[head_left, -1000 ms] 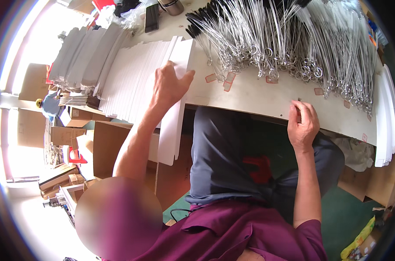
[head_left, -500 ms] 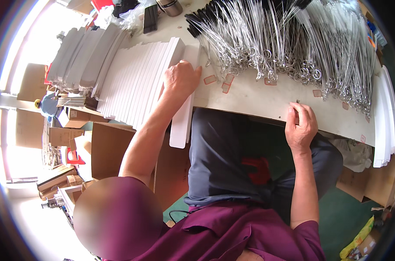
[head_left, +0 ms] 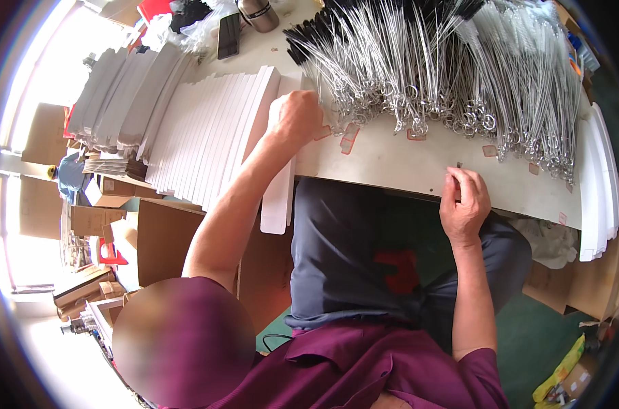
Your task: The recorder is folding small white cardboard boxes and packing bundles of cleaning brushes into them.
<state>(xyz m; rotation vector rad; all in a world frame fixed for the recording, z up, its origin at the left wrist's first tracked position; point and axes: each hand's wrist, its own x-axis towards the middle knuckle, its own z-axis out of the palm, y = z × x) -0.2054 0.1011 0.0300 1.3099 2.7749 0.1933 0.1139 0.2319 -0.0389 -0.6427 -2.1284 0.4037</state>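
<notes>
My left hand (head_left: 294, 119) is closed, knuckles up, over the far end of a long narrow white carton (head_left: 275, 204) that juts past the table's near edge. Whatever its fingers hold, if anything, is hidden beneath it. Just left of that hand stands a packed row of similar white cartons (head_left: 207, 129). To its right lies a big heap of wire cleaning brushes (head_left: 398, 75), their ring ends toward me and black or pale bristles at the far end. My right hand (head_left: 465, 208) hovers at the table's front edge, fingers loosely curled with nothing visible in them.
Flattened white cartons (head_left: 129, 95) are stacked at the far left, and more white strips (head_left: 596, 184) hang at the right edge. A phone (head_left: 229, 35) and a metal flask (head_left: 258, 13) sit at the back. Small red-edged labels (head_left: 349, 138) dot the tabletop (head_left: 384, 160). A cardboard box (head_left: 166, 238) stands below left.
My left hand has shifted slightly right across the white carton, toward the brush rings, and its fingers have curled tighter. My right hand stays at the table edge. The whole view has moved a little.
</notes>
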